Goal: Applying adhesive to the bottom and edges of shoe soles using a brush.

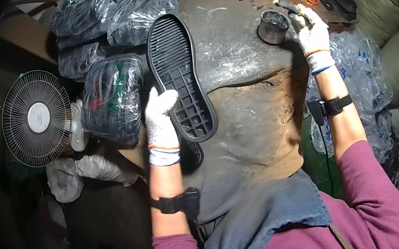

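1. The black shoe sole (172, 51) is held up over the near left part of the dark tabletop (229, 66), its ribbed and gridded face toward the camera.
2. The gloved left hand (159, 115) grips the sole's left edge, thumb over the face, probably so that most of the surface stays uncovered.
3. A second black sole (197, 154) shows partly below it, mostly hidden.
4. The gloved right hand (314, 35) is closed around a dark stick-like tool (286, 6); its working end cannot be made out.
5. A dark round pot (273, 30) stands just left of that hand, presumably for easy reach.
6. Plastic-wrapped black bundles (114, 104) sit left of the sole, perhaps stacked there to leave working room.
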The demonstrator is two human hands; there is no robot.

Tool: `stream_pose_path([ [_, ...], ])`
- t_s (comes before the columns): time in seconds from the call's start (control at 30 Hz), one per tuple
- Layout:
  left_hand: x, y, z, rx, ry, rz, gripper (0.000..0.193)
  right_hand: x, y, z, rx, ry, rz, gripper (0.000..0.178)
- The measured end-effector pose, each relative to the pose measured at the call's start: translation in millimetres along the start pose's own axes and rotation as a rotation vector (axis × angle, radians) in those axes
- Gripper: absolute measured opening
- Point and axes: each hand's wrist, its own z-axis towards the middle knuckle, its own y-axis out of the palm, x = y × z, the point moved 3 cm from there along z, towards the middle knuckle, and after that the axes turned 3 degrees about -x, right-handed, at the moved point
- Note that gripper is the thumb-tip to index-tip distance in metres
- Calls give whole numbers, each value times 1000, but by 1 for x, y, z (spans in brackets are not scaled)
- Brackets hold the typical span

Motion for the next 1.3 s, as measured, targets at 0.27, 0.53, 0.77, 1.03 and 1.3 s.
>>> stream_pose_path([
  [0.27,-47,67,-16,-426,-126,-752,95,-99,97,-48,-284,255,494,23],
  [0.53,-68,60,-28,-310,-240,-840,82,-81,138,-43,-287,48,223,30],
  [0.77,-73,43,-52,-281,-346,-676,82,-109,156,-64,-413,-449,-387,24],
  [1.03,-86,20,-48,-175,-300,-823,75,-171,145,-136,-683,331,390,21],
  [1.3,-53,1,-27,-221,-244,-650,74,-227,99,-182,-845,324,382,20],
])
